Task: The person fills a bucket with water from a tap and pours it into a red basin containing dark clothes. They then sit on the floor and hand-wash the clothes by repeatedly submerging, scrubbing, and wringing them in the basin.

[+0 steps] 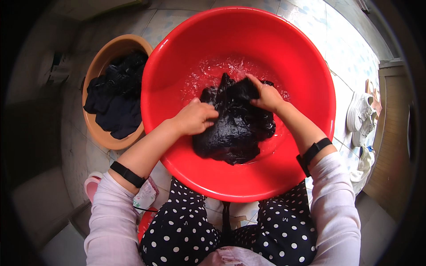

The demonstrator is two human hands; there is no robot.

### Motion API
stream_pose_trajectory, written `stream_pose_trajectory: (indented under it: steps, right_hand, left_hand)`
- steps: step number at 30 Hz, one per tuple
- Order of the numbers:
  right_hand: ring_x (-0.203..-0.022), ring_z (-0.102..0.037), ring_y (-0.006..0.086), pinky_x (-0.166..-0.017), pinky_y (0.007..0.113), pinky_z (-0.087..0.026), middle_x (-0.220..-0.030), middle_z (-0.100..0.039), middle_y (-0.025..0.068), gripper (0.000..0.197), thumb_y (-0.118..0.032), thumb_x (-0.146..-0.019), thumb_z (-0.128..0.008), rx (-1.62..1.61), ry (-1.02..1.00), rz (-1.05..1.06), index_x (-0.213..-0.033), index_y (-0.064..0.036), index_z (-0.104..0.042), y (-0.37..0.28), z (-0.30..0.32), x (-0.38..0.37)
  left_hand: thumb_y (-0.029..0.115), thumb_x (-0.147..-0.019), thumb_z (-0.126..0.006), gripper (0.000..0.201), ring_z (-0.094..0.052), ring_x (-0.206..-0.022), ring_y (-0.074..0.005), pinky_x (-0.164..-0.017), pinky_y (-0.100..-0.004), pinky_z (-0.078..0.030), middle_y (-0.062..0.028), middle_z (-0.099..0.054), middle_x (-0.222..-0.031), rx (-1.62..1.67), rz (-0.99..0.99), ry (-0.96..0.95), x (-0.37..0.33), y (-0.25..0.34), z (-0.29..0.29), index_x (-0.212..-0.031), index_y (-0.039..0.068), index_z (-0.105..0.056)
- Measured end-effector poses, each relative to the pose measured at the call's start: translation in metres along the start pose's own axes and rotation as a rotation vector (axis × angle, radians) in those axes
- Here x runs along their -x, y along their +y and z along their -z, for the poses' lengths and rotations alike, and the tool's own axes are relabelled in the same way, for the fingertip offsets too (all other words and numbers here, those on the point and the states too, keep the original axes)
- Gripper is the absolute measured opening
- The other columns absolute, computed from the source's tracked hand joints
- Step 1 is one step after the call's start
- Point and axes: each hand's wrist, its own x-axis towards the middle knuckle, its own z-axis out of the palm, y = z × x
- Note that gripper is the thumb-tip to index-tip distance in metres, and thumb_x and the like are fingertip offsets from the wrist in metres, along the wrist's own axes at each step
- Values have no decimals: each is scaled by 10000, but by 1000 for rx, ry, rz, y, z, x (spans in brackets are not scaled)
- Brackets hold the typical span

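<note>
A soaked black garment (230, 133) lies bunched in shallow, splashing water in the large red basin (239, 181). My left hand (195, 117) is over the garment's left edge, its fingers loosely bent and apart, with no cloth visibly gripped. At the far right side of the bundle, my right hand (266, 94) has a fold of the dark cloth between its thumb and fingers. The garment's exact kind cannot be made out, and its underside is hidden.
Left of the red basin, an orange tub (95, 126) holds more dark clothes (117, 99). White shoes (359, 115) stand on the tiled floor at right, near a wooden door (390, 119). A pink slipper (92, 186) is at lower left. My dotted trouser legs (182, 221) are at the basin's near rim.
</note>
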Motion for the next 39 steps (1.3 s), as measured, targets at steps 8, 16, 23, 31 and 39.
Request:
stream_pose_trajectory:
  steps: [8,16,23,31,39]
  right_hand:
    - [-902,-663,309,-772,439,-527,-937,-691,108,398,-350,-770,-730,333,-89,-156,-1101,-162,-616,-34,53,129]
    - [-700,-642,182,-602,315,-532,-818,-670,129,284,-157,-813,-739,-22,569,22,-1058,-46,-649,-104,219,208]
    - [-841,-621,150,-733,272,-514,-998,-651,61,353,-145,-877,-663,-211,1079,570,-1193,-19,-567,-243,380,307]
    - [-829,-637,186,-795,298,-526,-927,-661,56,212,-37,-839,-672,-544,930,908,-1043,-23,-616,-309,396,311]
    - [-920,-576,86,-860,279,-478,-961,-674,6,448,57,-713,-610,-101,-65,113,-1153,-25,-618,-180,221,250]
  left_hand:
    - [348,-857,-625,184,-594,-910,-260,-687,-399,-518,-21,-640,-853,-411,227,15,85,40,34,-847,168,-662]
    - [258,-873,-628,143,-645,-668,-317,-596,-407,-496,-110,-661,-767,-522,214,730,116,125,211,-951,147,-672]
    - [172,-944,-602,144,-576,-460,-136,-434,-271,-485,-42,-648,-741,-67,-63,1358,160,255,382,-1014,61,-663]
    - [115,-955,-536,141,-598,-725,-118,-720,-275,-505,-4,-637,-837,423,-413,1388,153,269,412,-984,31,-645]
    - [175,-836,-674,216,-637,-871,-320,-765,-393,-496,-154,-662,-900,-294,168,589,172,154,232,-969,4,-667]
